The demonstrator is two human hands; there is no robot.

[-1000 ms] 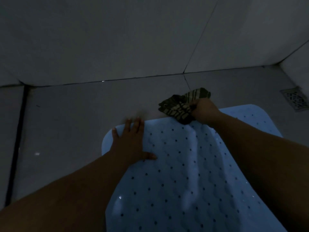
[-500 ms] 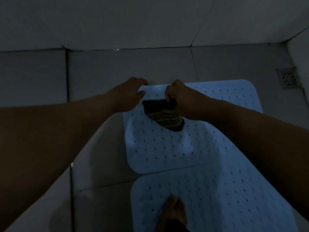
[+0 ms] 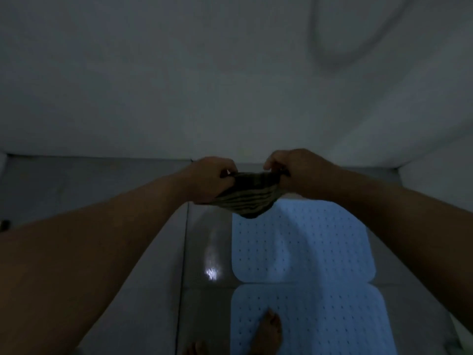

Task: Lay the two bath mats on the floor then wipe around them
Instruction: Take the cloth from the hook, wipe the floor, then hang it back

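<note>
Both arms reach out in front of the person, and between them hangs a dark striped cloth (image 3: 243,198), held up in the air above the floor. The left hand (image 3: 212,179) has its fingers curled round the cloth's left end, and the right hand (image 3: 298,170) pinches and grips the right end, so the upper edge is drawn fairly taut while the rest sags in a pouch below. Under the cloth lie the two pale blue bath mats, both flat on the grey tiled floor (image 3: 204,239): the far mat (image 3: 294,247) with its dotted holes, and the near mat (image 3: 320,321) just behind it, their short edges nearly meeting (a thin strip of tile shows between them). A bare foot (image 3: 267,334) stands on the near mat's left part, and toes of another foot (image 3: 194,348) show on the tile beside it. A small bright glint (image 3: 212,274) sits on the tile left of the far mat. A blurred hose loop (image 3: 353,42) hangs on the wall at upper right.
</note>
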